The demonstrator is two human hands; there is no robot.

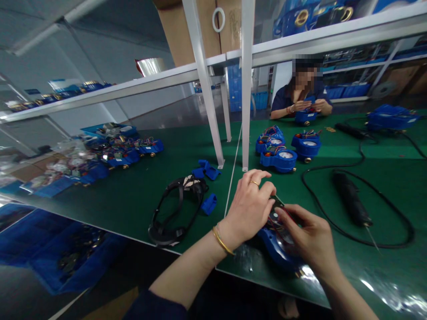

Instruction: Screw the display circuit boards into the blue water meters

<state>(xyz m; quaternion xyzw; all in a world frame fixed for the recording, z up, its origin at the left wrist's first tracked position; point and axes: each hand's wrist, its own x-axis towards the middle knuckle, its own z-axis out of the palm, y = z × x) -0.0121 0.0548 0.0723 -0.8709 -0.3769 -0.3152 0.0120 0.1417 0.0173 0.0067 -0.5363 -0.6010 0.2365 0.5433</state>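
Near the front edge of the green table (140, 195), a blue meter housing (275, 246) with red wires and a small circuit board sits under both my hands. My left hand (250, 204), with a ring and a gold bracelet, presses down on its top, fingers curled onto the board. My right hand (308, 235) grips the housing from the right side, thumb and fingers pinching at the wiring. Much of the housing is hidden beneath my hands.
An electric screwdriver (352, 200) with a looping black cable lies to the right. Three blue meters (278, 158) stand behind; small blue caps (208, 171) and a black strap (176, 204) lie left. A person (302, 95) works across the table. White rack posts (247, 89) rise mid-table.
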